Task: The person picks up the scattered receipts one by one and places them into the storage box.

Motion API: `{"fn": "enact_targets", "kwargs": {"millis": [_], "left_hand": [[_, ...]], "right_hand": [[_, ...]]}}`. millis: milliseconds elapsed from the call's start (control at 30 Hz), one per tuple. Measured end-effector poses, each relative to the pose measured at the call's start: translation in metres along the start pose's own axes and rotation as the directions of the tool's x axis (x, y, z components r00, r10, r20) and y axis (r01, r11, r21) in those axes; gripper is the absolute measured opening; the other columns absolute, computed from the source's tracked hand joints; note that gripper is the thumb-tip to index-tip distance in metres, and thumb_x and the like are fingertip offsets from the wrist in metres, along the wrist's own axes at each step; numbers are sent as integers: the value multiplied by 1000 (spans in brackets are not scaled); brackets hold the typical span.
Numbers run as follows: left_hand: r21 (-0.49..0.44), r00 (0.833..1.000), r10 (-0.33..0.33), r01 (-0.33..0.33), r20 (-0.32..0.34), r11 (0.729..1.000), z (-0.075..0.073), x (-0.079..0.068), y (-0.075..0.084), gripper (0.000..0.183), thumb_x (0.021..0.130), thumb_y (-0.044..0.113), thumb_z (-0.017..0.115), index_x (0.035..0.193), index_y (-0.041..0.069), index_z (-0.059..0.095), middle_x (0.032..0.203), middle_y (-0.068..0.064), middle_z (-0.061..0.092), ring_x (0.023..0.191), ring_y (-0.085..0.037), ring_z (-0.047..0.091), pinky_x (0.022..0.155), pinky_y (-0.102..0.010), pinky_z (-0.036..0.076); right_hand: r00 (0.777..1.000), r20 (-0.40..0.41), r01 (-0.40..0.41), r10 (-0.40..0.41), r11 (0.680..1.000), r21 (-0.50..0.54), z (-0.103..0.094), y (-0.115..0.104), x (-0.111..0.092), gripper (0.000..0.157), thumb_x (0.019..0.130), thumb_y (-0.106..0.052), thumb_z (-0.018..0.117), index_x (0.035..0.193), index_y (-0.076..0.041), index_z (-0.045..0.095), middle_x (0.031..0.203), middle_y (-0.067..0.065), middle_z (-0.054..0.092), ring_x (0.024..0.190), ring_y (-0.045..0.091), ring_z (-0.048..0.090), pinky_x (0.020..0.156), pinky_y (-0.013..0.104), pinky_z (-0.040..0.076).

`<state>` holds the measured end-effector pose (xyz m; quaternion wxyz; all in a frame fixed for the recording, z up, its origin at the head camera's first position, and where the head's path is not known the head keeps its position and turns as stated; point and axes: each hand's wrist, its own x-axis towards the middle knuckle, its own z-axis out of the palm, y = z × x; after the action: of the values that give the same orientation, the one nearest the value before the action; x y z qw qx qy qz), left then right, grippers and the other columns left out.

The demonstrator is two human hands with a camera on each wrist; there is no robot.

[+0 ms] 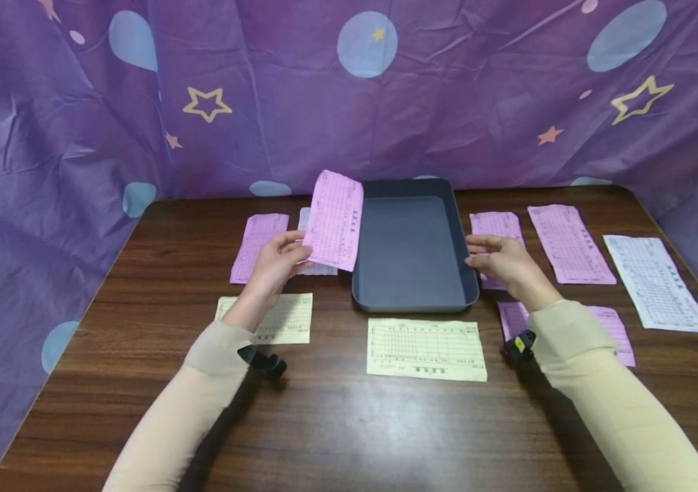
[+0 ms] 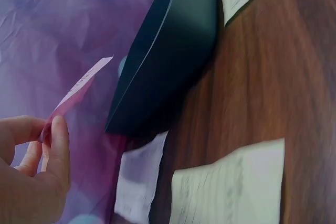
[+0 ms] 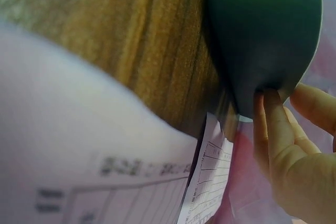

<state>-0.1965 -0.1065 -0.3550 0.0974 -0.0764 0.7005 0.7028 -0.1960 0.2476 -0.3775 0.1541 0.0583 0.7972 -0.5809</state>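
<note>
My left hand point(image 1: 278, 263) pinches a pink printed form point(image 1: 333, 222) between thumb and fingers, raised beside the left rim of a dark grey tray point(image 1: 407, 297). In the left wrist view the form point(image 2: 84, 85) is seen nearly edge-on above the fingertips. The right hand point(image 1: 505, 263) holds the tray's right side. Seen from the right wrist, some fingers point(image 3: 275, 119) press the tray's outer wall point(image 3: 262, 40) and another is at its rim. The tray's floor is bare. A pale form point(image 1: 318, 268) lies partly hidden behind the raised one.
Yellow forms point(image 1: 427, 350) lie in front of the tray and under the left forearm. One pink form point(image 1: 259, 246) is at the left; several more point(image 1: 572, 244) lie at the right, near a white form point(image 1: 659, 283). A purple curtain point(image 1: 300, 89) hangs behind the table.
</note>
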Motion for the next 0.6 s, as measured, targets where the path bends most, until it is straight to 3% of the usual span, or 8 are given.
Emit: {"fn": "enact_targets", "kwargs": {"millis": [167, 333, 467, 567, 600], "left_hand": [[32, 999, 5, -6, 34, 999, 23, 1, -4, 39, 90, -3, 53, 129, -7, 48, 108, -13, 58, 77, -5, 58, 74, -15, 58], [40, 997, 30, -33, 67, 999, 44, 4, -10, 37, 89, -5, 54, 126, -8, 51, 107, -16, 58, 78, -9, 58, 77, -19, 59], [45, 994, 62, -66, 92, 997, 58, 4, -14, 36, 88, -6, 54, 124, -9, 51, 108, -20, 59, 78, -10, 58, 75, -19, 60], [60, 991, 74, -81, 111, 995, 66, 4, -16, 35, 88, -7, 55, 123, -9, 52, 109, -22, 60, 78, -11, 58, 74, -20, 59], [65, 990, 78, -86, 116, 994, 69, 4, -16, 35, 88, -7, 55, 123, -9, 52, 109, -22, 60, 77, -11, 58, 75, -20, 60]], "right_hand": [[1000, 1, -3, 3, 1000, -6, 0, 0, 1, 60, 94, -3, 52, 148, 4, 26, 134, 18, 48, 79, -15, 54, 74, 5, 50], [1000, 8, -2, 2, 1000, -2, 0, 0, 1, 61, 94, -3, 52, 148, 5, 24, 142, 25, 40, 81, -15, 54, 75, 4, 50], [1000, 11, 6, -6, 999, 38, 0, 0, 1, 61, 93, -1, 52, 147, 6, 25, 115, 2, 60, 81, -14, 56, 75, 4, 51], [1000, 12, 13, -14, 998, 63, -1, 1, 1, 61, 92, 0, 53, 147, 7, 26, 96, -18, 56, 81, -13, 57, 75, 5, 51], [1000, 12, 12, -13, 998, 66, -1, 1, 1, 61, 92, 0, 53, 147, 7, 26, 94, -19, 56, 81, -13, 57, 75, 5, 51]]}}
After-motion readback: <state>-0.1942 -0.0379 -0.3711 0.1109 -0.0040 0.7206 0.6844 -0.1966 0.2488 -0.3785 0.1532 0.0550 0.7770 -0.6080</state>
